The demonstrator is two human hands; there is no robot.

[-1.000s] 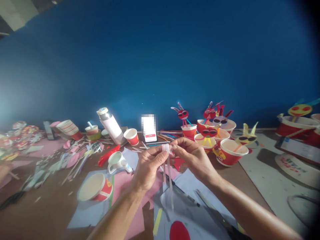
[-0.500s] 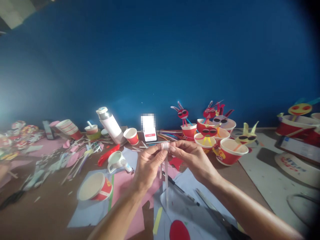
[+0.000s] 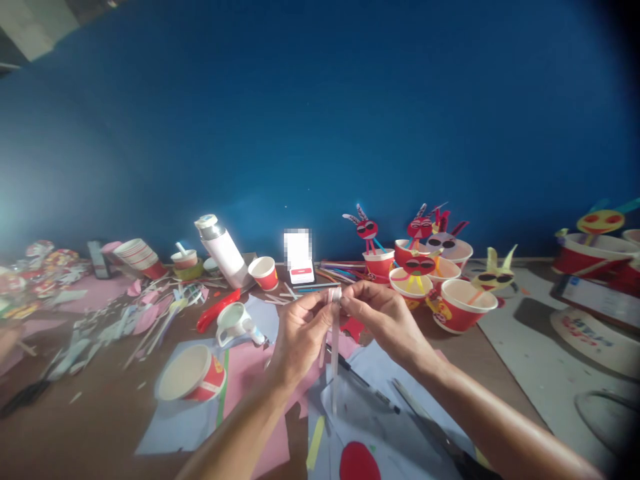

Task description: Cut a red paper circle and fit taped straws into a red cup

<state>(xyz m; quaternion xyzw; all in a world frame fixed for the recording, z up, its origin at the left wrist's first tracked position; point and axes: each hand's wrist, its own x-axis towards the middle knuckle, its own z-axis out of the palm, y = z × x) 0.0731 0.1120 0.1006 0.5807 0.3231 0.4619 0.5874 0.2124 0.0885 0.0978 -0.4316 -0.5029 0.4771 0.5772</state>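
- White strip [image 3: 335, 377]: bunched top, tail hanging above the paper [image 3: 385, 363].
- Left hand [image 3: 299, 333], right hand [image 3: 389, 317]: your fingers pinch its top closely.
- Step: folding, apparently; your next move likely needs even tension.

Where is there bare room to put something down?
Best looks the brown table at lower left, beside the blue paper under the nearest cup. A narrower strip runs along the gray board, in front of the red cups. Scraps and cups crowd the back.
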